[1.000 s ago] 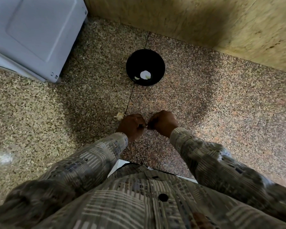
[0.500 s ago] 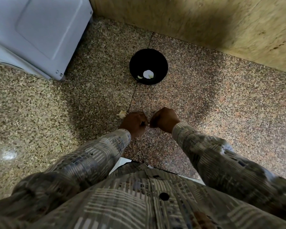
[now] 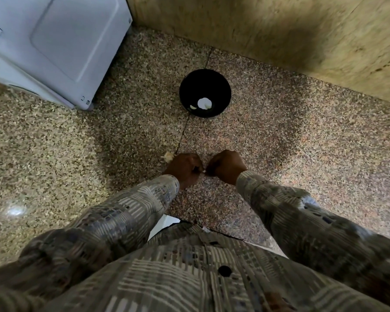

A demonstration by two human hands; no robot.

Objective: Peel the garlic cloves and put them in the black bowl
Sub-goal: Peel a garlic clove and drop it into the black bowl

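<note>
Left hand (image 3: 185,168) and right hand (image 3: 226,166) share a tight grip on 1 garlic clove (image 3: 203,171), this side of the black bowl (image 3: 204,83).

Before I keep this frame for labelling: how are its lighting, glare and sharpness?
Head view: wide-angle bending toward the edges; a soft shadow darkens the speckled surface around the left hand and right hand; one glare spot lower left; the shirt is blurred; the black bowl is fairly sharp, but the garlic clove they pinch is barely legible.
</note>
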